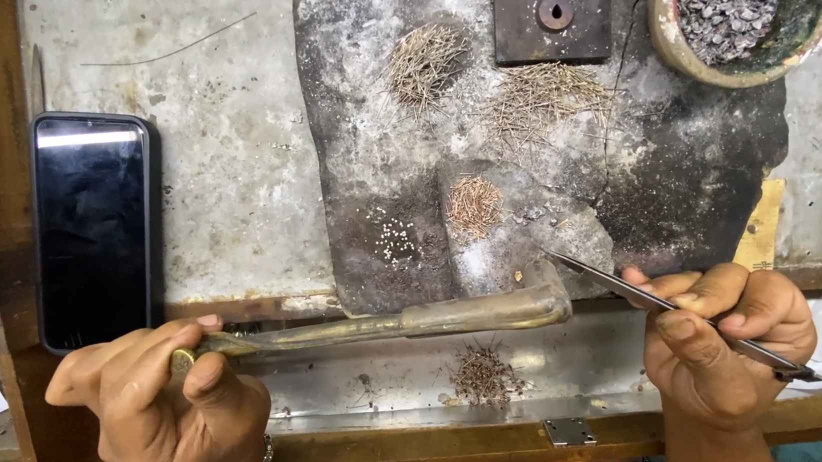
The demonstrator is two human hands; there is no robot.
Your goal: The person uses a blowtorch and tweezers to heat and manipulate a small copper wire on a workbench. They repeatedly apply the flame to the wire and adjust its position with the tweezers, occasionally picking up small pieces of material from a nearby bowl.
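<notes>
On the scorched grey slab (370, 114) lying on the workbench (225, 179), loose heaps of fine wire pieces (539, 98) and a patch of tiny pale beads (394, 240) lie unguarded, so a careless sweep of the long brass blowpipe (420, 321), whose bent tip rests at the slab's near edge, would likely scatter them. The left hand (161, 401) is closed around the pipe's near end, wrist low and thumb on top, holding it level across the bench front. The right hand (728, 336) pinches slim tweezers (638, 294) pen-fashion, tips angled up-left just beside the pipe's tip, where they could knock it.
</notes>
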